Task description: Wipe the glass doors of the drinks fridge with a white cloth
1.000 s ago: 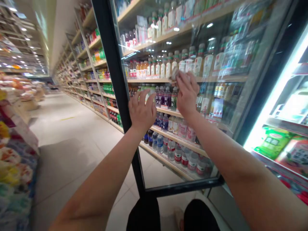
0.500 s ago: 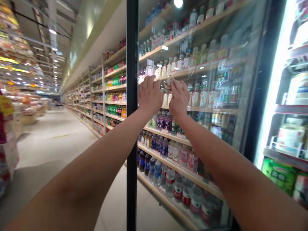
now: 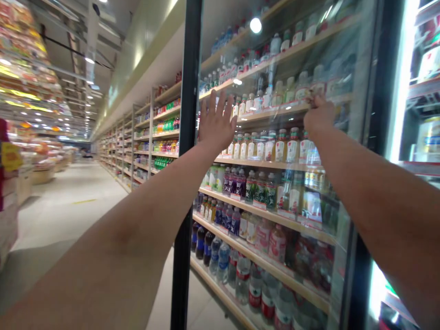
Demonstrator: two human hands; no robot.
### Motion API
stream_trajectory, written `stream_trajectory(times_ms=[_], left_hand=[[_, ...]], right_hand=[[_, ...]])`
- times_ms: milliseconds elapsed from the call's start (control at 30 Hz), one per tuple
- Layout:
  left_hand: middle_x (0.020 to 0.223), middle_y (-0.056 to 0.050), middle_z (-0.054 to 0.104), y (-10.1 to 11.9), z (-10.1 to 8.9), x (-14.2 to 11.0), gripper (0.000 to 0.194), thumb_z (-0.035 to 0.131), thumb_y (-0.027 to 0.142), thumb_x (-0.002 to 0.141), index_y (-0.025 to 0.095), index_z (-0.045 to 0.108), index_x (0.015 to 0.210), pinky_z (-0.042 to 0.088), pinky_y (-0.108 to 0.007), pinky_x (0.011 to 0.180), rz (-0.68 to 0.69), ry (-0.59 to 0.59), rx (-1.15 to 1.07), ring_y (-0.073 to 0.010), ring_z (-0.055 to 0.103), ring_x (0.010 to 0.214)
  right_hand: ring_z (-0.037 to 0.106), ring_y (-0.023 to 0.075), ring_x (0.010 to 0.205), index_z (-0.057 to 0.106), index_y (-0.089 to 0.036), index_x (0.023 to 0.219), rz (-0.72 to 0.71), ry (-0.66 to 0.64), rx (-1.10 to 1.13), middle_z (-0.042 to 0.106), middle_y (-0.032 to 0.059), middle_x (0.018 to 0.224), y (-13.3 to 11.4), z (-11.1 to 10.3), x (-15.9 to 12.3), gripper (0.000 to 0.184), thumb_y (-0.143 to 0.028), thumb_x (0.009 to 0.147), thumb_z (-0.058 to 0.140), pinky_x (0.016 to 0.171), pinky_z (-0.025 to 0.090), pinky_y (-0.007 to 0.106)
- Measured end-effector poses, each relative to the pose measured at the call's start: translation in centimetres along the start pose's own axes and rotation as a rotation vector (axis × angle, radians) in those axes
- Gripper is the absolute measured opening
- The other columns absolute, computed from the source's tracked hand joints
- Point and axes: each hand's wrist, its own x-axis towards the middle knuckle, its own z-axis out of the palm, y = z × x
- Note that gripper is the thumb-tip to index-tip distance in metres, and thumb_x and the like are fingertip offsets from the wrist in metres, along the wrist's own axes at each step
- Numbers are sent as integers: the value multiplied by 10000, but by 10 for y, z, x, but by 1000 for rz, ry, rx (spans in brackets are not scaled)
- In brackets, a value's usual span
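Note:
A glass door (image 3: pixel 261 178) with a black frame (image 3: pixel 189 114) stands open ahead of me, and shelves of bottles show through it. My left hand (image 3: pixel 217 123) lies flat near the frame side of the pane, fingers spread, apparently touching the glass. Farther right, my right hand (image 3: pixel 319 117) is at the pane with its fingers closed around a small crumpled cloth (image 3: pixel 312 98). Most of that cloth is hidden by the fingers and it is blurred.
Bottled drinks (image 3: pixel 252 146) line the shelves beyond the glass. At right is a lit cooler (image 3: pixel 428 133) with stocked racks. An aisle floor (image 3: pixel 79 197) runs away at left, beside display stands (image 3: pixel 41 169).
My right hand has moved right and slightly up across the glass with the cloth, away from the left hand. The left hand stays near the frame, its fingers now more spread.

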Motion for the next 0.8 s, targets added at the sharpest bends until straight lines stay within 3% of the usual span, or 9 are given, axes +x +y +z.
stream_trajectory(times_ms=[33,133,200,267,433,533,600,667,800], left_hand=[[1723,-30,130,0,0,-1,644,344,349,1019,153,297,1631,20,-512,1317,-6,-7,-9,-286,37,1598],[1726,14,103,0,-1,-1,662,330,376,1006,171,282,1634,-18,-477,1321,-21,-26,-54,-245,8,1601],[1726,38,99,0,-3,-2,675,300,405,998,179,273,1633,-35,-459,1322,-21,-28,-71,-223,-6,1600],[1723,46,120,0,-5,-4,692,265,451,991,177,292,1625,-29,-452,1325,-22,-26,-81,-214,1,1600],[1676,101,271,1,-3,-12,804,230,697,935,279,319,1615,-49,-428,1331,-43,-19,-172,-177,-30,1598],[1655,111,319,2,4,-13,898,209,773,897,261,261,1633,-146,-422,1308,-74,-39,-203,-184,-111,1591],[1627,142,362,3,8,-12,939,209,811,878,259,227,1637,-248,-407,1269,-85,-68,-224,-200,-175,1575],[1605,171,385,3,11,-10,956,186,835,867,268,214,1636,-319,-398,1230,-96,-85,-241,-205,-234,1555],[1639,203,294,3,11,-10,928,75,806,894,274,195,1645,-261,-403,1271,-108,-77,-234,-151,-288,1538]], right_hand=[[462,262,1419,603,-127,1367,-10,-30,13,536,105,1523,-17,3,-1,485,-54,935,396,1234,321,503],[362,202,1501,613,-240,1373,-246,-199,109,501,-38,1560,-62,14,-1,482,-93,942,452,1293,268,471],[326,170,1518,591,-344,1391,-312,-220,152,486,-114,1559,-66,15,-1,475,-157,971,473,1305,248,449],[332,172,1510,551,-341,1437,-237,-167,117,445,-105,1590,-41,6,-3,487,-170,990,457,1301,231,443],[424,283,1449,522,-219,1478,158,17,-49,496,62,1559,80,-26,-37,514,-141,994,367,1199,352,493],[476,332,1386,572,-257,1407,249,60,-15,545,46,1508,112,-30,-53,494,-152,981,344,1178,364,537],[447,340,1392,593,-285,1359,237,51,41,520,10,1533,100,-24,-51,471,-150,968,367,1210,308,565],[393,323,1422,599,-305,1329,149,3,106,484,-34,1565,68,-13,-41,444,-149,968,393,1236,261,566],[333,241,1455,592,-293,1338,-158,-154,183,440,-119,1591,-14,5,-22,424,-132,987,418,1259,261,506]])
